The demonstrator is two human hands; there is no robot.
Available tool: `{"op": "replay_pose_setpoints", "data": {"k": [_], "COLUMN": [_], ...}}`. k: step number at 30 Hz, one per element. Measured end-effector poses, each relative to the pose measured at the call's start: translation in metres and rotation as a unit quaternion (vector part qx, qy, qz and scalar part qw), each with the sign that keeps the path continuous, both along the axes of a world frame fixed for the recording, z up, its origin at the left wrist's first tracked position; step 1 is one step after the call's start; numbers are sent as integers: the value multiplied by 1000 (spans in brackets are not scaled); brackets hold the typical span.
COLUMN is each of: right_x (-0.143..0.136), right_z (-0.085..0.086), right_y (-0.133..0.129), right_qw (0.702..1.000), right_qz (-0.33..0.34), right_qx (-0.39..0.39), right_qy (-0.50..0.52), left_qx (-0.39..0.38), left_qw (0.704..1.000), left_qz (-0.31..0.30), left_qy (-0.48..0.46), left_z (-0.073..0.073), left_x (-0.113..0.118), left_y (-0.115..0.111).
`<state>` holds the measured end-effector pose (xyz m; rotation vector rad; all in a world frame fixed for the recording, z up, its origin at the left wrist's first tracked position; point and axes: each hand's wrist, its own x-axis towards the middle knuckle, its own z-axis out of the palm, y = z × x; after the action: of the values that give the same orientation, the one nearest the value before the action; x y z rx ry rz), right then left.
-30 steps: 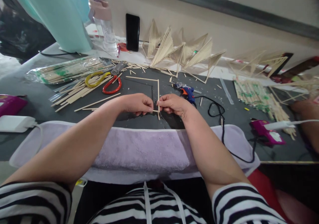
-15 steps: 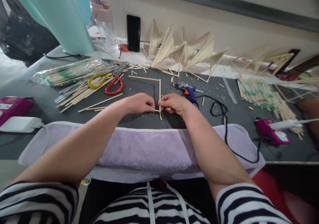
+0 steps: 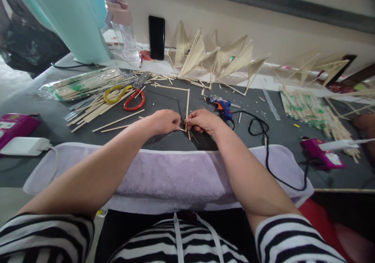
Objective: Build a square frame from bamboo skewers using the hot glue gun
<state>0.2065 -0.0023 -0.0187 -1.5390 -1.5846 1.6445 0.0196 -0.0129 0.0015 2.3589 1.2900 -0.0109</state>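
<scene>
My left hand (image 3: 166, 121) is closed, its fingertips pinching a thin wooden stick (image 3: 182, 130) close to a corner. My right hand (image 3: 202, 121) pinches the upright wooden stick (image 3: 188, 103) near its lower end. That upright meets a far stick (image 3: 171, 86) at a corner, so the joined sticks make an angular frame. The frame appears slightly raised, with its shadow apart on the dark table (image 3: 164, 142). A short stick end (image 3: 189, 135) lies just below the near corner. A blue glue gun (image 3: 224, 109) rests beyond my right hand.
Scissors (image 3: 134, 100) and loose sticks (image 3: 96, 109) lie left, beside bagged sticks (image 3: 84, 84). Finished stick models (image 3: 195, 56) and a phone (image 3: 156, 38) stand along the wall. A black cord (image 3: 267, 153) crosses a lilac towel (image 3: 170, 173). More sticks (image 3: 304, 109) lie right.
The stick frame has lifted and tilted slightly, its far side rising and its near corner shifting left off the stick end below. Both hands keep their pinch and have barely moved.
</scene>
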Motion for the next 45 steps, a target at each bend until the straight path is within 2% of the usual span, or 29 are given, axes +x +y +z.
{"op": "replay_pose_setpoints", "data": {"k": [9,11,14,17,19,24,28,32,35,38,40,42,45], "right_x": [0,3,9,12,13,18,25,31,36,40,41,40,35], "right_z": [-3,-2,2,8,9,-5,-15,-8,9,32,47,58,66], "right_y": [0,1,-3,-17,-30,-53,-55,-52,-31,14,51,86,126], "right_qw": [998,994,973,941,924,893,880,880,899,934,959,960,951], "right_qz": [18,-16,-49,17,79,148,176,208,139,-51,-153,-219,-271], "right_qx": [45,80,182,276,297,341,367,361,353,299,220,173,148], "right_qy": [-51,-72,-135,-196,-227,-255,-244,-226,-221,-191,-95,-14,20], "left_qx": [4,3,-4,-6,6,61,93,131,163,183,185,188,198], "left_qw": [1000,1000,1000,1000,998,984,973,965,961,963,968,972,973], "left_qz": [-1,-8,-7,17,39,107,137,139,139,130,121,109,100], "left_qy": [19,14,5,-17,-46,-126,-163,-179,-174,-150,-122,-94,-62], "left_z": [2,4,7,7,5,-9,-20,-27,-30,-32,-32,-30,-26], "left_x": [1,0,-1,-3,-3,0,2,-2,-5,-5,-4,-3,-3], "left_y": [0,0,0,1,1,4,9,14,17,17,15,12,9]}}
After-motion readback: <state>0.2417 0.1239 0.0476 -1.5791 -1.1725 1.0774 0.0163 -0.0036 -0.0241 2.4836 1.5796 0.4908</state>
